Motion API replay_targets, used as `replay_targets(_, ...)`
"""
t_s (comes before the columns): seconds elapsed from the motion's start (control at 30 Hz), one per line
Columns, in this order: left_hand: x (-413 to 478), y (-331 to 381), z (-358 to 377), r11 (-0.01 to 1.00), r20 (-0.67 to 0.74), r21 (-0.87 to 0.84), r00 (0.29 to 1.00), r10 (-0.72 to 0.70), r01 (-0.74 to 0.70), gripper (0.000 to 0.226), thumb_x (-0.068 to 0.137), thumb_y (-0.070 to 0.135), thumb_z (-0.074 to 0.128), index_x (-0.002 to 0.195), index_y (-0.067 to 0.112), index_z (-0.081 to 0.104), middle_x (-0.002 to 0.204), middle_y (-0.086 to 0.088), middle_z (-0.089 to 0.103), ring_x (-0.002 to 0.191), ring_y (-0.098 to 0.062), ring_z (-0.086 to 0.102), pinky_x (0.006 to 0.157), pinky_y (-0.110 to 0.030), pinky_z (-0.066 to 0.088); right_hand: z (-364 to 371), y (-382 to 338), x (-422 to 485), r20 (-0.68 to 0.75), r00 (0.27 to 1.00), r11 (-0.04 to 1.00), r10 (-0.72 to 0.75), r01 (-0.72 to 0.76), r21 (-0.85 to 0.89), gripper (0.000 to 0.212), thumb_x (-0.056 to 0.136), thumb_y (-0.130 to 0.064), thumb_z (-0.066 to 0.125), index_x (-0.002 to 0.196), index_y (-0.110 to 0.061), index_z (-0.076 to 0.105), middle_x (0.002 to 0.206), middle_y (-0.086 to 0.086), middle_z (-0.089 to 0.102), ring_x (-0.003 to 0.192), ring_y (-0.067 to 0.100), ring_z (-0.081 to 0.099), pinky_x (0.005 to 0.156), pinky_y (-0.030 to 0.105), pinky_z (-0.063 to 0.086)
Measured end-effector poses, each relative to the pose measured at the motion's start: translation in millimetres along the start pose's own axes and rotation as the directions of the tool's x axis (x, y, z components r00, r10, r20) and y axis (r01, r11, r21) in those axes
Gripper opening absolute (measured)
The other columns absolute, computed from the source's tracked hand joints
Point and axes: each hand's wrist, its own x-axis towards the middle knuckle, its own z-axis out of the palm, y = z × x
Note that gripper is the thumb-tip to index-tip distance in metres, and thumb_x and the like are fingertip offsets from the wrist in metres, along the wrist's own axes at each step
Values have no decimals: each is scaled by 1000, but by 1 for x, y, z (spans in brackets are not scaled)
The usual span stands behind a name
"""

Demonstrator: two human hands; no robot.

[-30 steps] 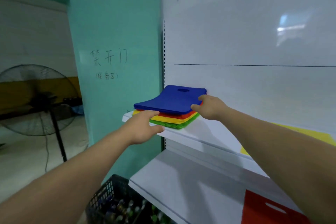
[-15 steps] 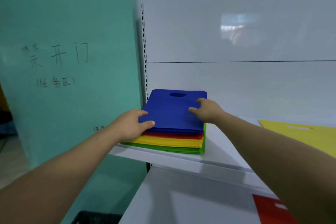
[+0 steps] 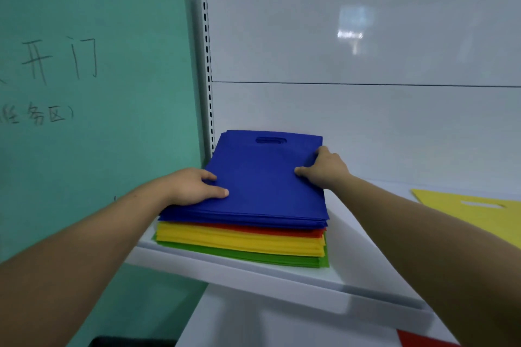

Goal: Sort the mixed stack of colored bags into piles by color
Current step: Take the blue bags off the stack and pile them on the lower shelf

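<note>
Both grips clamped on blue bags (image 3: 262, 183), left hand (image 3: 194, 187), right hand (image 3: 324, 170), opposite edges.

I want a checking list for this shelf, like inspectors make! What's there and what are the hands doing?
Surface: white shelf, lower shelf beneath.
Job's things: blue bags top a stack over red bags, yellow bags, green bags; loose yellow bag lies right of it; red bag on the lower shelf.
Clutter: nothing seen.
Grippers: left hand holds the blue bags' left edge, right hand their right edge.
Cables: nothing seen.
Surroundings: teal wall with handwriting at left.
</note>
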Motion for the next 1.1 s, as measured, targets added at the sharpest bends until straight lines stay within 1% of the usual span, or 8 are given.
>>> replay_targets(0.2, 13, 10, 5, 997, -31, 69, 999, 39, -37, 60, 82, 58, 59, 131, 24, 52, 141, -2, 47, 126, -20, 46, 101, -26, 34, -5, 10, 3, -96, 995, 994, -36, 45, 100, 62, 90, -23, 61, 141, -14, 26, 117, 9, 51, 90, 25, 49, 71, 33, 41)
replay_targets(0.37, 16, 10, 5, 999, -20, 12, 998, 52, -52, 73, 80, 55, 65, 141, 23, 41, 149, -2, 38, 133, -20, 40, 107, -27, 29, -13, 8, -12, -284, 936, 961, -207, 249, 121, 50, 99, -15, 40, 147, -23, 27, 142, 7, 39, 117, 29, 49, 86, 33, 40)
replay_targets(0.5, 8, 11, 3, 973, -42, -198, 992, 115, -121, 76, 79, 41, 72, 144, 22, 37, 148, -5, 38, 133, -20, 39, 106, -26, 29, -34, -7, -39, -458, 828, 871, -322, 449, 198, 44, 101, -12, 40, 144, -19, 36, 136, 1, 43, 110, 7, 42, 87, 8, 29)
replay_targets(0.6, -1, 12, -2, 827, -240, -506, 961, 135, -243, 59, 82, 24, 72, 135, 22, 48, 140, -9, 45, 127, -19, 44, 100, -27, 36, -55, -18, -63, -596, 742, 820, -307, 524, 230, 42, 99, -9, 43, 140, -15, 41, 125, -8, 42, 107, -1, 38, 86, -5, 25)
replay_targets(0.73, -27, 21, -13, 461, -328, -803, 926, 189, -379, 38, 86, 4, 64, 115, 29, 57, 136, -7, 49, 124, -20, 48, 91, -34, 48, -81, -24, -101, -729, 640, 800, -243, 557, 222, 39, 97, -8, 46, 135, -18, 45, 128, -7, 48, 100, 12, 47, 100, 29, 42)
replay_targets(0.87, -52, 32, -9, 409, -396, -770, 870, 295, -489, 46, 86, 0, 62, 117, 34, 56, 129, 1, 57, 117, -18, 56, 97, -41, 49, -99, -19, -142, -796, 588, 830, -146, 511, 226, 36, 96, -12, 47, 130, -25, 47, 110, -24, 48, 87, 13, 47, 86, 25, 45)
replay_targets(1.0, -79, 49, 3, 414, -497, -675, 791, 357, -611, 52, 87, 2, 62, 128, 32, 52, 122, 14, 55, 101, 8, 56, 88, -14, 47, -113, -2, -188, -795, 606, 836, -6, 439, 328, 34, 96, -20, 52, 126, -34, 46, 98, -17, 49, 72, 8, 51, 61, 14, 43)
replay_targets(1.1, -98, 66, 17, 428, -493, -636, 765, 414, -642, 53, 88, 6, 62, 131, 34, 50, 127, 16, 51, 109, 2, 54, 92, -16, 44, -117, 20, -226, -703, 710, 825, 40, 374, 425, 44, 92, -24, 59, 127, -43, 41, 119, -9, 54, 97, 7, 60, 74, 21, 54)
